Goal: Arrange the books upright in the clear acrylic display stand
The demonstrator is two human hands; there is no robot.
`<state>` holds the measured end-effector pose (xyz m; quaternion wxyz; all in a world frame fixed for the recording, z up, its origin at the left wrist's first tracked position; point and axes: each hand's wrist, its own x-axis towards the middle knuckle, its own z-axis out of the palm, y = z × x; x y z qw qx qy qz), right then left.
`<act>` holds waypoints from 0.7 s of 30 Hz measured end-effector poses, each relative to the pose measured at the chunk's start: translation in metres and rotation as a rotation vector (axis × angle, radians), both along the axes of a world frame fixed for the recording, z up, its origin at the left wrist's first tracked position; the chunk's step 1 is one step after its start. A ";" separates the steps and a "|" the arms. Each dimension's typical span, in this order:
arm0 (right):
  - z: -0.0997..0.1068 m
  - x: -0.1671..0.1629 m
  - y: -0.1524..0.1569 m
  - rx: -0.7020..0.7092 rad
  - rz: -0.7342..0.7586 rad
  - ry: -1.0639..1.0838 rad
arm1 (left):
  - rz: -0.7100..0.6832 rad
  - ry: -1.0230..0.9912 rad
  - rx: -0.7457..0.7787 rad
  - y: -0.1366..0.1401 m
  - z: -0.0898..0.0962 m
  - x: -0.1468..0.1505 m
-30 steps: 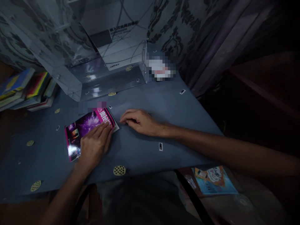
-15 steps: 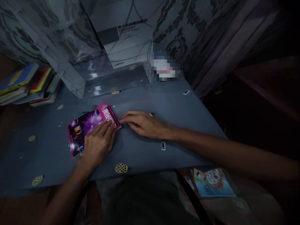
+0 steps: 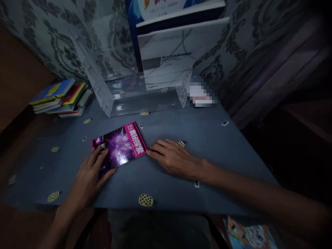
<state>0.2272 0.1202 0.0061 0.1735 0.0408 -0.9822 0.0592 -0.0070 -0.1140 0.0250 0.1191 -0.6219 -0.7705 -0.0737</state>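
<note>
A thin book [image 3: 120,148] with a magenta and purple cover lies closed and slightly slanted on the blue tabletop. My left hand [image 3: 89,173] rests over its lower left part. The fingers are spread on the cover, and the thumb stretches along the near edge. At the book's right edge is my right hand [image 3: 173,157], palm down with loosely bent fingers. One of its fingertips touches the near right corner; the underside of this hand is hidden.
Several stacked books [image 3: 62,98] stand at the back left. A clear acrylic stand [image 3: 109,103] at the back holds a white marbled box or book [image 3: 166,62] and a blue one behind. A blurred white item [image 3: 202,97] sits to its right. Another book [image 3: 251,235] lies below the table.
My left hand has slid from the book's middle to its lower left, fingers now spread. My right hand stays by the right edge. The view has shifted, showing more of the back.
</note>
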 end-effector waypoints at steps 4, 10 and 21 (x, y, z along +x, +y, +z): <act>0.002 0.000 0.001 -0.041 0.062 -0.002 | 0.121 -0.055 0.000 -0.031 -0.008 -0.002; -0.001 -0.011 0.028 -0.028 0.016 0.011 | 0.122 0.065 0.088 -0.013 -0.004 0.030; -0.017 -0.044 0.084 -0.013 -0.214 0.042 | -0.061 0.044 0.043 0.017 0.009 0.065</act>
